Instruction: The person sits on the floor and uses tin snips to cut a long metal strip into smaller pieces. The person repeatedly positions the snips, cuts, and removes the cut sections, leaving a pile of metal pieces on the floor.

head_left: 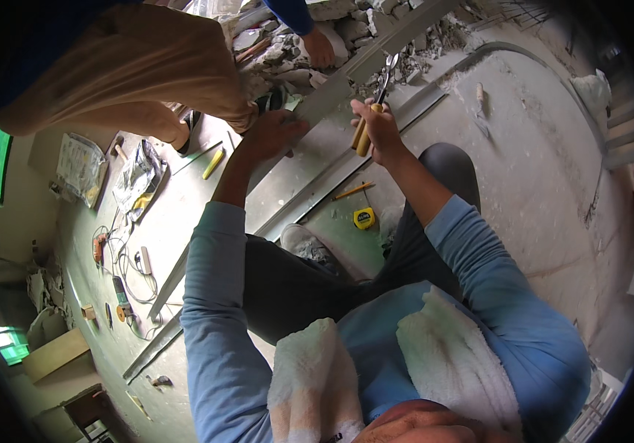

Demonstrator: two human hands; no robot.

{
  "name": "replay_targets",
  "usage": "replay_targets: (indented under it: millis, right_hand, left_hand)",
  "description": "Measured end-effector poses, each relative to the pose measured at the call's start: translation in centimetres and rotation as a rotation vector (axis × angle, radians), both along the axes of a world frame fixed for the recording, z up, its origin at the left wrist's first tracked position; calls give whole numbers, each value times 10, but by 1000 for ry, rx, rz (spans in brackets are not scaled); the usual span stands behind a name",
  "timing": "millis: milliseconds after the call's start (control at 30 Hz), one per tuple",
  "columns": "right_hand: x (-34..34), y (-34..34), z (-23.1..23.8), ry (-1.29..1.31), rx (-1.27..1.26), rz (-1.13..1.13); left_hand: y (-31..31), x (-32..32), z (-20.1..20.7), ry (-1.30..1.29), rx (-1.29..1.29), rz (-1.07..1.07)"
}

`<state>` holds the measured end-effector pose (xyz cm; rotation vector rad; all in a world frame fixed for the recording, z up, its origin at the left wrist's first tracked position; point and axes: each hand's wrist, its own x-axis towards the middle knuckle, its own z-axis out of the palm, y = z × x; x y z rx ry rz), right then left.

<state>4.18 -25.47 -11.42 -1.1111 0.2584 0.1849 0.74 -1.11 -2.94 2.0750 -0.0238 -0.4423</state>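
My right hand [380, 133] holds a pair of metal snips [362, 139] by its yellow handles. The jaws point away from me and are next to the edge of a long grey metal channel [329, 98]. My left hand [269, 136] grips this channel further down its length, with some fingers hidden behind it. The channel runs slantwise from the upper right to the lower left. A second metal channel [405, 111] lies on the floor nearer to me, roughly parallel. A yellow tape measure [364, 218] and a pencil [352, 191] rest by my feet.
A co-worker in brown trousers [140, 66] is at the far left, one hand [319, 49] by the rubble [365, 26]. A yellow cutter [214, 163], an angle grinder [121, 297], a drill [98, 248], cords and plastic bags [140, 179] lie left. A trowel-like tool [482, 107] lies right.
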Motion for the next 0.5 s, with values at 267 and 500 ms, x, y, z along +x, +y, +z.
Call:
replay_targets:
  millis: [267, 500]
  right_hand:
    - [-76, -9, -8, 26, -171, 302]
    - [-100, -32, 27, -215, -794, 599]
  left_hand:
    - [5, 3, 9, -78, 52, -16]
    - [-10, 4, 15, -267, 325, 179]
